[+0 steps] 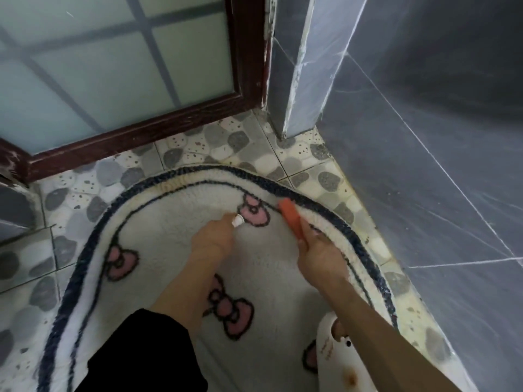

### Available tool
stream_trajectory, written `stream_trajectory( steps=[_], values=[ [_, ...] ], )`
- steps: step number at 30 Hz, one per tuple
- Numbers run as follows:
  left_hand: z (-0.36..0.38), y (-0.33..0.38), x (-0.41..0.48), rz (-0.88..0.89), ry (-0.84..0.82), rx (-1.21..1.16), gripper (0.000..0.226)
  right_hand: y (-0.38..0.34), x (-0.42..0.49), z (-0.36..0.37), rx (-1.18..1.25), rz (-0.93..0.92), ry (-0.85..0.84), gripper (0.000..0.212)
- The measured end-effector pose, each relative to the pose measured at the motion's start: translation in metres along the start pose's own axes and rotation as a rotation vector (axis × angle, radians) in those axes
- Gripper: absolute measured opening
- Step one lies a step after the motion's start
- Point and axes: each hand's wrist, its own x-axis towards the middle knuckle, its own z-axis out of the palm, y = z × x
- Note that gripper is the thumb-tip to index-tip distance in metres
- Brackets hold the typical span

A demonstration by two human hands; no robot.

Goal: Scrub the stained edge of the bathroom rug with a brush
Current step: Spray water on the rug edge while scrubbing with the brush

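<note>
- Right hand (319,257) grips orange brush (290,217) against rug's (158,278) dark border.
- Left hand (212,240) curls round small white object (237,220).
- Narrow floor strip (335,182) lies between border and wall (424,165).

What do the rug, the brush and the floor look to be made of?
Rug: soft tufted pile, white and fuzzy with a dark yarn border, likely synthetic.
Brush: orange, smooth body, probably plastic; blur hides its bristles.
Floor: matte tiles with printed pebble pattern and grout lines, likely ceramic.

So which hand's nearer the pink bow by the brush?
Left. The left hand, holding a small white object, is just left of the pink bow; right hand, gripping the brush, is farther, lower right.
</note>
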Motion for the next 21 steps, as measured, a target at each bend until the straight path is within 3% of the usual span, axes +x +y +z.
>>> stream_trajectory(
  steps=[2, 6, 10, 13, 17, 19, 21],
  values=[
    [-0.008, -0.015, -0.007, -0.048, 0.055, -0.089, 0.044, -0.045, 0.0, 0.02, 0.039, -0.148, -0.078, 0.057],
    [-0.023, -0.084, -0.022, -0.24, 0.209, -0.242, 0.046, -0.118, 0.03, 0.038, 0.156, -0.18, -0.135, 0.066],
    [-0.038, -0.147, -0.018, -0.416, 0.303, -0.394, 0.047, -0.139, 0.035, 0.033, 0.246, -0.208, -0.039, 0.062],
    [-0.038, -0.165, -0.01, -0.436, 0.246, -0.457, 0.049, -0.133, 0.034, 0.033, 0.179, -0.251, -0.041, 0.063],
    [-0.038, -0.173, -0.011, -0.478, 0.231, -0.56, 0.049, -0.154, 0.053, 0.033, 0.225, -0.346, 0.111, 0.062],
    [-0.039, -0.173, -0.008, -0.481, 0.226, -0.512, 0.05, -0.175, 0.072, 0.03, 0.166, -0.357, 0.064, 0.065],
    [-0.037, -0.168, -0.004, -0.422, 0.253, -0.427, 0.052, -0.198, 0.089, 0.03, 0.112, -0.326, -0.091, 0.064]
  ],
)
